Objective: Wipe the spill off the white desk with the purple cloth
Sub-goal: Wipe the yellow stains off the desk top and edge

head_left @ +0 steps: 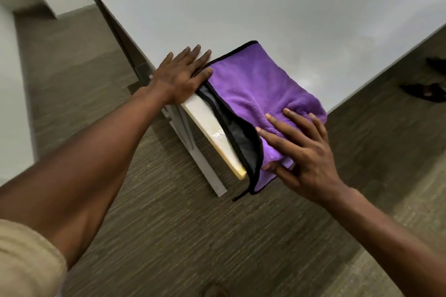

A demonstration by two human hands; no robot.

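Both hands are on the near corner of the worktop. The left hand (179,75) lies flat with straight fingers on the white surface at the corner edge, and its thumb touches the left border of the cloth. The right hand (303,149) has its fingers spread and nearly straight on top of the cloth, while its thumb goes under the hanging part, so it holds the cloth lightly at the worktop edge.

The soft purple microfibre cloth with black trim (255,84) is spread on the corner of the smooth white worktop (277,12). Its near part hangs over the edge, and there the grey underside is visible. A thin black loop hangs from its lowest corner. The side edge of the worktop, beside the hanging cloth, looks pale and yellowish.

Under the corner a pale metal leg (205,166) of the worktop goes down to the grey-brown carpet floor (169,236). On the floor at the far right lie dark shoes (424,91), well apart from the hands. A beige rolled sleeve (26,260) covers the left upper arm.
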